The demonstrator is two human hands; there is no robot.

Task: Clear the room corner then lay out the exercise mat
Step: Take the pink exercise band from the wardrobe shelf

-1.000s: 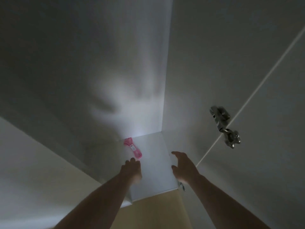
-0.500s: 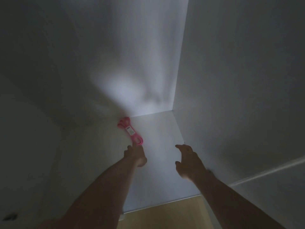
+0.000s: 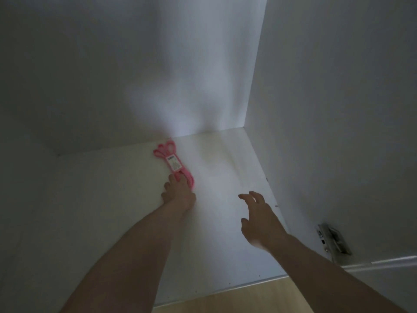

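"Two bare arms reach into a white cabinet. What does each hand do?"

"The left hand (image 3: 179,192) lies on the near end of a pink resistance band (image 3: 173,162), fingers on top of the pink loops. Whether they curl round the band or only press it down cannot be told from this angle. The right hand (image 3: 259,219) hangs above the shelf with fingers spread and loosely bent, holding nothing."

"Where does the band lie?"

"On the white cabinet floor (image 3: 225,177), toward the back. Its far loops sit just beside the back panel (image 3: 158,75), and it runs from there toward the person. A white label (image 3: 172,160) sits on its middle part; the print is too small to read."

"And to the right?"

"The right hand is well apart from the band, nearer the cabinet's side wall (image 3: 338,98). A metal hinge plate (image 3: 334,240) is fixed low on that wall, near the front edge. A strip of light wooden floor (image 3: 237,299) shows below the front edge of the cabinet, between the two forearms."
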